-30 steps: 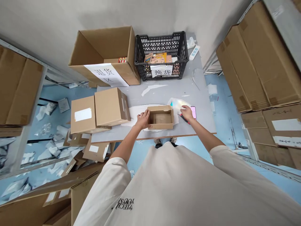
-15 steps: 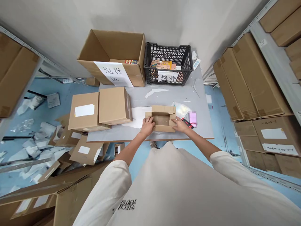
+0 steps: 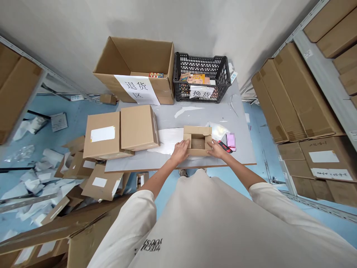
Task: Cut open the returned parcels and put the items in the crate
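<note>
A small cardboard box [image 3: 197, 152] rests near the table's front edge, its top partly open. My left hand [image 3: 181, 151] grips its left side, with the fingers against the short left flap, which lies inward over the opening. At the other end, my right hand [image 3: 216, 149] holds the right side and presses the right flap inward. The long back flap stands up along the far side, and the part of the inside that shows between the flaps is bare cardboard. Just right of my right hand lie a red and black box cutter [image 3: 225, 146] and a pinkish-purple item [image 3: 231, 140].
Two closed cartons [image 3: 138, 126] stand at the table's left. Behind are a large open carton [image 3: 164, 89] and a black plastic crate [image 3: 178, 82] with small packages. White paper [image 3: 169, 138] lies on the table [image 3: 134, 163]. Shelves with cartons [image 3: 295, 89] flank it; cartons and paper litter the left floor.
Both short side flaps of the small box have been folded inward, narrowing its opening. My hands have moved in with them and stay at the box's two ends.
</note>
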A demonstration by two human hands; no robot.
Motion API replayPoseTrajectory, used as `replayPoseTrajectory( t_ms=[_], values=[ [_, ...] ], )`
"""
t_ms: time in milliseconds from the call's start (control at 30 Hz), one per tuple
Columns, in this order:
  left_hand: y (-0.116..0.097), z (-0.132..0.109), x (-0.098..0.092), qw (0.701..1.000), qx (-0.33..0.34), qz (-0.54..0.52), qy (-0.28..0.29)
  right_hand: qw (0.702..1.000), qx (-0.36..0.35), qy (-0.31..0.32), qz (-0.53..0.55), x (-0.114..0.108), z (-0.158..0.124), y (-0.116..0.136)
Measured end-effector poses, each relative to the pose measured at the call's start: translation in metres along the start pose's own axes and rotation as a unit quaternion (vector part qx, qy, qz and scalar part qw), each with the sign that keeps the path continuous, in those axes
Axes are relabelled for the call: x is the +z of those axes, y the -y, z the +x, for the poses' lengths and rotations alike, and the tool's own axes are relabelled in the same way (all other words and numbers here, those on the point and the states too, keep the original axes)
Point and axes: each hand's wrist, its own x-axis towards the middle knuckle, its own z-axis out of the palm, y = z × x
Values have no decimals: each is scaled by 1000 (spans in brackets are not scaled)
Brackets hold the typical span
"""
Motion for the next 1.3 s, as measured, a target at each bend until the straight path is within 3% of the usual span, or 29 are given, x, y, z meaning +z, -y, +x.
replayPoseTrajectory(
  t_ms=[233, 433, 700, 800, 967, 1133, 1300],
  values=[
    [1, 8, -2, 998, -47, 31, 6, 999, -4, -25, 33, 7, 1, 6],
    [12, 5, -31, 998, -28, 33, -51, 995, -45, -72, 60, -5, 18, 13],
    [53, 51, -81, 987, -119, 51, -92, 986, -111, -97, 73, -45, 127, 64],
    [63, 62, -82, 979, -166, 67, -92, 984, -132, -93, 78, -42, 165, 82],
    [64, 60, -64, 987, -143, 71, -23, 982, -134, -97, 86, -14, 204, 96],
    [59, 61, -54, 984, -163, 66, -21, 967, -142, -152, 147, 1, 202, 79],
    [34, 75, -53, 991, -104, 55, -71, 971, -91, -181, 130, -9, 156, 14]
  ],
)
